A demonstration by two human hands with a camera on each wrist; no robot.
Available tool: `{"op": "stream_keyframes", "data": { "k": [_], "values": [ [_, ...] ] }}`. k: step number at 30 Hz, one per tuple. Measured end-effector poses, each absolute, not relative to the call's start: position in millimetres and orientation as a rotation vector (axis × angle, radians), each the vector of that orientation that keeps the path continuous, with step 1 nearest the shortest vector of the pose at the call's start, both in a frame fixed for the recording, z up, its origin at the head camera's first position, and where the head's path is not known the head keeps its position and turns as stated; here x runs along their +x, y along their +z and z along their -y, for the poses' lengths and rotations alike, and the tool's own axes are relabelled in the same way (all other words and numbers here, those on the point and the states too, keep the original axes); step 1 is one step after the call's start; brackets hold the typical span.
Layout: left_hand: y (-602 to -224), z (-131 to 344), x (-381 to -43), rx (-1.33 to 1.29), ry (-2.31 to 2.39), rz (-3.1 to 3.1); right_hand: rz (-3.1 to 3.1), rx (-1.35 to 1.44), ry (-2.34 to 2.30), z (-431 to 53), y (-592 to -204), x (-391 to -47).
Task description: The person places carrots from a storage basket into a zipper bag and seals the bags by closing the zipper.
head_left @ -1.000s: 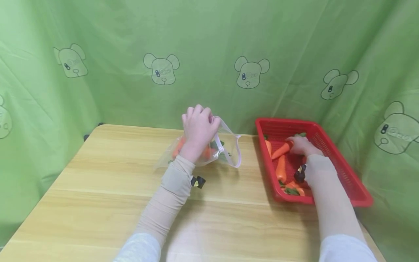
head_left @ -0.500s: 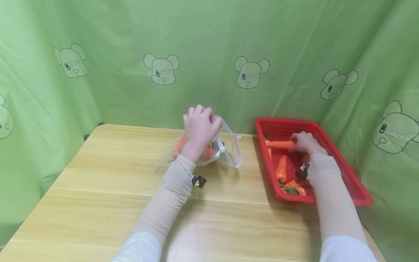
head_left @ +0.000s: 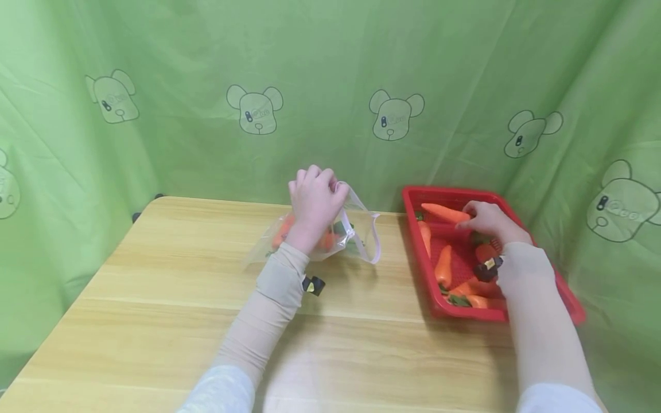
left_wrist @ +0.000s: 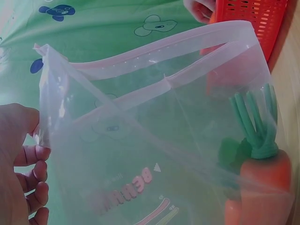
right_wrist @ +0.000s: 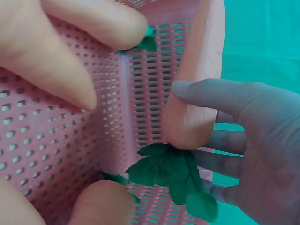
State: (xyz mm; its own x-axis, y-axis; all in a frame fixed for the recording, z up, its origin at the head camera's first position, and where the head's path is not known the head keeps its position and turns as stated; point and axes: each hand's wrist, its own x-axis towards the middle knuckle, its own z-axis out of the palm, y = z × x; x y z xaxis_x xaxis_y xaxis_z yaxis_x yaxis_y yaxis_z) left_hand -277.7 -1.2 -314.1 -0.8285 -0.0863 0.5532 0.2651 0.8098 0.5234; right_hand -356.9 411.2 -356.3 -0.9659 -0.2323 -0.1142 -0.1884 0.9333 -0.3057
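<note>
My left hand (head_left: 316,201) pinches the upper edge of a clear zip bag (left_wrist: 126,154), whose mouth gapes toward the right. Inside the bag lie toy carrots (left_wrist: 265,192) with green tops. Over the red basket (head_left: 521,244), my right hand (head_left: 490,221) grips a carrot (head_left: 444,213) near its leafy end. In the right wrist view that carrot (right_wrist: 197,93) stands between thumb and fingers, its green leaves (right_wrist: 171,173) hanging below. Several other carrots (head_left: 443,267) lie on the basket floor.
The wooden table (head_left: 170,321) carries the bag at centre and the basket on the right. A green curtain (head_left: 320,57) printed with bear heads hangs close behind the table and along both sides.
My right hand has lifted the carrot from the basket floor to about rim height, turning its tip upward and shifting slightly right. The left hand and bag have stayed nearly still.
</note>
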Motion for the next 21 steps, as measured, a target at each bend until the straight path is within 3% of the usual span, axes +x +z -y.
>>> {"op": "stream_keyframes", "data": {
  "k": [21],
  "values": [
    [-314.6,1.6,-279.5,-0.129,-0.818,2.422,-3.207,-0.325,-0.790,-393.8,-315.2,-317.7]
  ]
}}
